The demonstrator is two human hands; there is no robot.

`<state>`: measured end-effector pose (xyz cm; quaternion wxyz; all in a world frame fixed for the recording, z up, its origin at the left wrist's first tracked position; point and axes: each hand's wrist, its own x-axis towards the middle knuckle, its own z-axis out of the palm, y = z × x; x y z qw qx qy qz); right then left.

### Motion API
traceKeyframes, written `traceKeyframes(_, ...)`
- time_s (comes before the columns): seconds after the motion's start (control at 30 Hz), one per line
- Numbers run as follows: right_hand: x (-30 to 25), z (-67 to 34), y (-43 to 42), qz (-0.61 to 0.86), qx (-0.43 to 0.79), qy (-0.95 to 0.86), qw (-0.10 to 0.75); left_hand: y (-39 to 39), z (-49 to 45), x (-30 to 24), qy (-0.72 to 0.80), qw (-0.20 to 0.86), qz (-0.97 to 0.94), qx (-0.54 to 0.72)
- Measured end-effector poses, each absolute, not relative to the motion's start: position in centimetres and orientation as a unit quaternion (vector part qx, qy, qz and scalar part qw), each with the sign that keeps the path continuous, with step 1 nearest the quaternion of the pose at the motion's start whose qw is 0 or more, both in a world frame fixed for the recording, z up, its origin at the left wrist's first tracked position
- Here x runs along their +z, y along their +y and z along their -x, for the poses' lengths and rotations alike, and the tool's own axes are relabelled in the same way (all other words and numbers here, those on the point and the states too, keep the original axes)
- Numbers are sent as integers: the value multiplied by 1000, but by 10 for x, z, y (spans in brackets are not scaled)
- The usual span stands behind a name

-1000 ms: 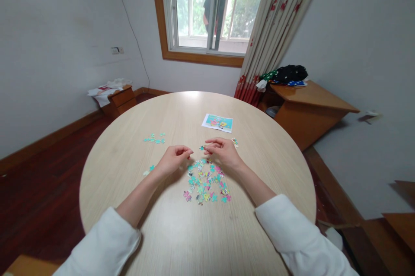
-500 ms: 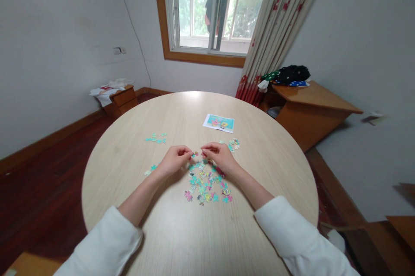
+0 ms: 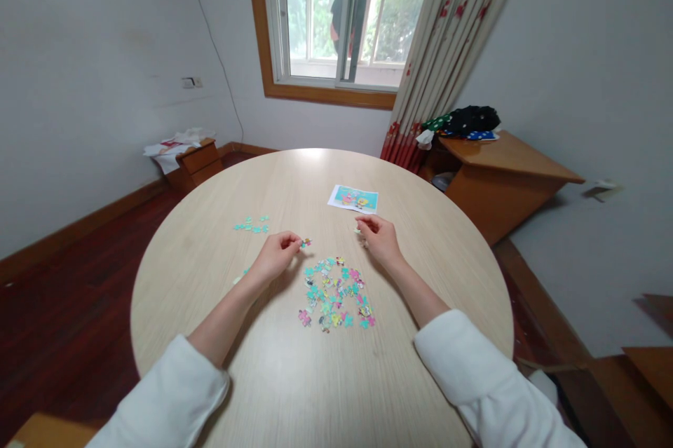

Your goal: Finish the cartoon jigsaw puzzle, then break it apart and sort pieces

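Observation:
My left hand (image 3: pixel 276 256) is closed in a pinch on a small pink and teal puzzle piece (image 3: pixel 306 242), held just above the round table (image 3: pixel 210 280). My right hand (image 3: pixel 379 238) is curled shut over the small group of pieces at the right; what its fingertips hold is too small to make out. Between and below the hands lies a scattered pile of colourful puzzle pieces (image 3: pixel 334 292). A printed reference picture (image 3: pixel 352 198) lies farther back on the table.
A small cluster of teal pieces (image 3: pixel 251 226) lies at the table's left, and a few more show by my left wrist. A wooden desk (image 3: pixel 499 167) with dark clothing stands right of the table. A low wooden cabinet (image 3: pixel 197 157) sits by the left wall.
My hands were together over the top of the pile; they have drawn apart. The right hand moved right and back to the small group of pieces. The left keeps one piece.

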<state>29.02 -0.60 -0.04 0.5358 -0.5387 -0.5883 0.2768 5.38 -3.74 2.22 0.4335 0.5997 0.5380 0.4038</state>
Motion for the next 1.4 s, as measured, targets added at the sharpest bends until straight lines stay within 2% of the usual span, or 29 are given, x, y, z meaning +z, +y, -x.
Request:
traceKeyframes(0.1, -5, -307, 1, 596, 173, -612, 491, -37, -53, 19, 546, 385, -636, 387)
traceKeyframes(0.2, -9, -316, 5, 647, 96, -639, 403, -37, -52, 16, 562, 330, -675, 346)
traceKeyframes(0.33, -9, -313, 1, 670, 51, -676, 301, -40, -53, 15, 574, 255, -725, 284)
traceKeyframes(0.47, -6, -305, -4, 663, 45, -700, 261, -42, -54, 17, 587, 235, -740, 229)
traceKeyframes(0.7, -7, -304, -3, 658, 44, -703, 266, -43, -55, 17, 589, 238, -731, 251)
traceKeyframes(0.93, -8, -302, -3, 653, 38, -711, 259, -44, -56, 20, 608, 224, -737, 194)
traceKeyframes(1.13, -5, -300, -4, 651, 7, -715, 255, -46, -57, 23, 604, 220, -740, 197)
traceKeyframes(1.27, 0, -298, -6, 633, 40, -705, 317, -45, -57, 23, 593, 216, -734, 249)
traceKeyframes(1.4, 5, -287, -14, 581, 187, -669, 424, -41, -55, 22, 572, 276, -694, 340)
